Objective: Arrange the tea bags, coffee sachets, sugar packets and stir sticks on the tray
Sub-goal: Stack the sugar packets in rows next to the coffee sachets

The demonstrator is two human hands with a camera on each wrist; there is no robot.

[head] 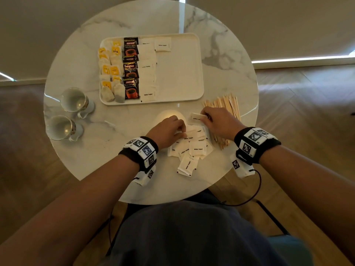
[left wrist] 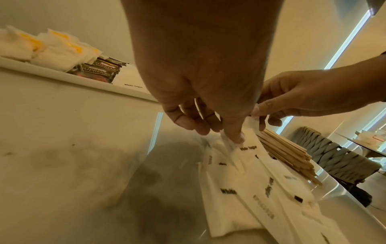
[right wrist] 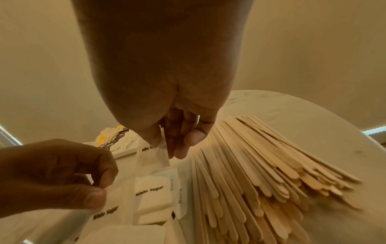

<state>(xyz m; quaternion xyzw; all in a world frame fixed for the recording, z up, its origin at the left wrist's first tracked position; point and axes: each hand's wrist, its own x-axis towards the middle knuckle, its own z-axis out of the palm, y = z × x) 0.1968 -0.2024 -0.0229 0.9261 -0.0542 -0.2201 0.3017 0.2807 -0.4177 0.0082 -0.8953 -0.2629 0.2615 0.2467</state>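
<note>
A white tray (head: 180, 77) at the far side of the table holds rows of tea bags (head: 110, 72), black coffee sachets (head: 131, 69) and white sugar packets (head: 147, 68). Loose sugar packets (head: 192, 150) lie heaped near the table's front edge. My left hand (head: 169, 131) pinches one packet (left wrist: 229, 145) at the top of that heap. My right hand (head: 217, 121) pinches another packet (head: 197, 117) lifted just above the heap, also seen as the held packet (right wrist: 153, 155) in the right wrist view. Wooden stir sticks (head: 224, 120) are fanned out under and beyond my right hand.
Two glass cups (head: 75, 100) (head: 61, 127) stand at the left of the round marble table (head: 86, 150). The right half of the tray is bare. A chair (left wrist: 334, 158) stands beyond the table edge.
</note>
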